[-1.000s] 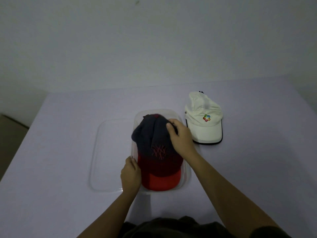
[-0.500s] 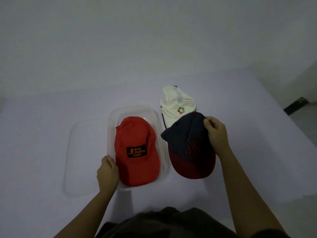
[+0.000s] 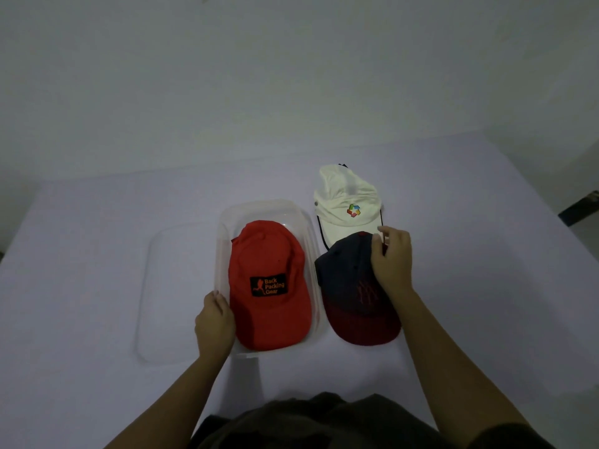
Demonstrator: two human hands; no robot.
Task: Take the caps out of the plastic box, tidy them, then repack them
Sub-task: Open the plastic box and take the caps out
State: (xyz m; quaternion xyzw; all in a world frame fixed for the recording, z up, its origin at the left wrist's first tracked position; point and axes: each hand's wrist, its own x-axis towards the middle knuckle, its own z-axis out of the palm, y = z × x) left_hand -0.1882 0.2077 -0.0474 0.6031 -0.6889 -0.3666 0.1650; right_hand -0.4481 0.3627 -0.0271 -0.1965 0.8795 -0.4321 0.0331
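A clear plastic box (image 3: 269,205) stands mid-table with a red cap (image 3: 259,254) lying inside it, brim toward me. My left hand (image 3: 214,320) grips the box's near left wall. Right of the box, a navy cap with a dark red brim (image 3: 348,286) lies on the table. My right hand (image 3: 391,260) rests over its crown, thumb and fingers pinching the back of it. Just behind it sits a white cap (image 3: 340,196) with a coloured logo, the navy cap overlapping its brim.
A clear lid (image 3: 165,286) lies flat on the table against the box's left side. The pale table runs back to a plain wall. A dark object (image 3: 580,207) shows at the far right, beyond the table edge.
My right hand lifted the navy cap out of the box, carried it right and set it down on the table beside the box. The red cap beneath it is now uncovered. My left hand stayed on the box.
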